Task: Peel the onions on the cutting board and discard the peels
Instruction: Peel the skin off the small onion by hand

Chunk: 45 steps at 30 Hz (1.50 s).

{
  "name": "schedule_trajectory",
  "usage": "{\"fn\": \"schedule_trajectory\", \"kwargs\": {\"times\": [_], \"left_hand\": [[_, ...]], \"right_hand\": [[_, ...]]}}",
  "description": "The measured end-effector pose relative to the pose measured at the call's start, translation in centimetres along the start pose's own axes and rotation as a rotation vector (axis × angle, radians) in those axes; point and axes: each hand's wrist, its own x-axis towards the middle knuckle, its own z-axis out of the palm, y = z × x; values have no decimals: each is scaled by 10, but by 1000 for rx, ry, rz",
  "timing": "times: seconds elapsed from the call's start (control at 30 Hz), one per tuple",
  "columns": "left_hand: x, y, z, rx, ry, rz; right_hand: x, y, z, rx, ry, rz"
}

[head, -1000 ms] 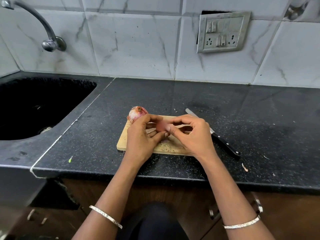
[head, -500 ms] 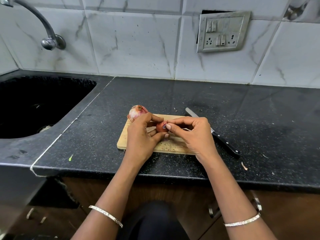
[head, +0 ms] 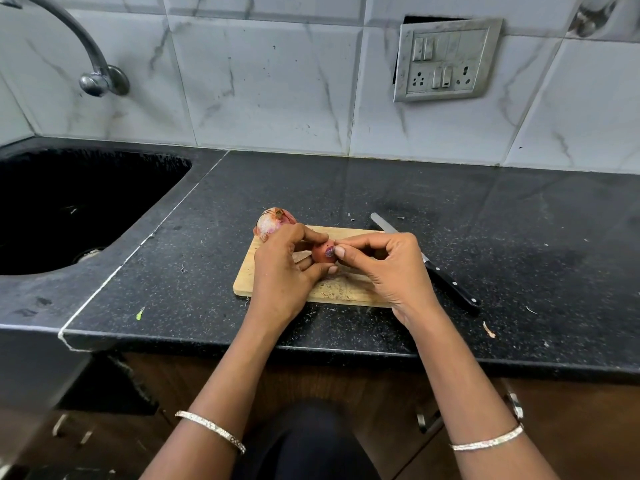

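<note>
We see the left hand (head: 284, 271) with its fingers curled round a small reddish-brown onion (head: 323, 253), held over the pale rectangular wooden cutting board (head: 346, 291); the right hand (head: 388, 268) meets it from the opposite side, thumb and forefinger pinched together on the onion's exposed end, where we note a dark purple patch; whether a strip of skin lies between those fingertips we cannot tell. A larger pink onion in papery skin (head: 273, 220) sits at the board's far left corner, partly behind the left hand; a black-handled steel knife (head: 448, 282) lies on the speckled black stone counter (head: 381, 188) just beside the board's right edge, its middle hidden by the right hand; a pale scrap of peel (head: 488, 330) lies on the counter near its front edge; a black sink (head: 69, 202) is set into the counter at left.
</note>
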Motion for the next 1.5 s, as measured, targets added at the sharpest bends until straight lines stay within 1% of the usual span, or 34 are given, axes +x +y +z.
{"fn": "schedule_trajectory", "kwargs": {"times": [0.43,0.73,0.87,1.07,1.23,1.37,1.5], "left_hand": [[-1,1,1,35,-72,7],[-1,1,1,21,-37,5],[-1,0,3,-9,-10,-12],[-1,-3,1,92,-9,41],[-2,0,1,69,-20,37],[-1,1,2,-5,-37,5],[-2,3,2,-44,-79,15]], "right_hand": [[-4,2,-3,28,6,91],[-5,1,-1,43,79,117],[-7,0,0,36,42,93],[-8,-3,-1,4,30,47],[-8,-3,-1,7,37,69],[-8,-3,-1,-11,55,79],[-7,-1,1,-77,95,48]]}}
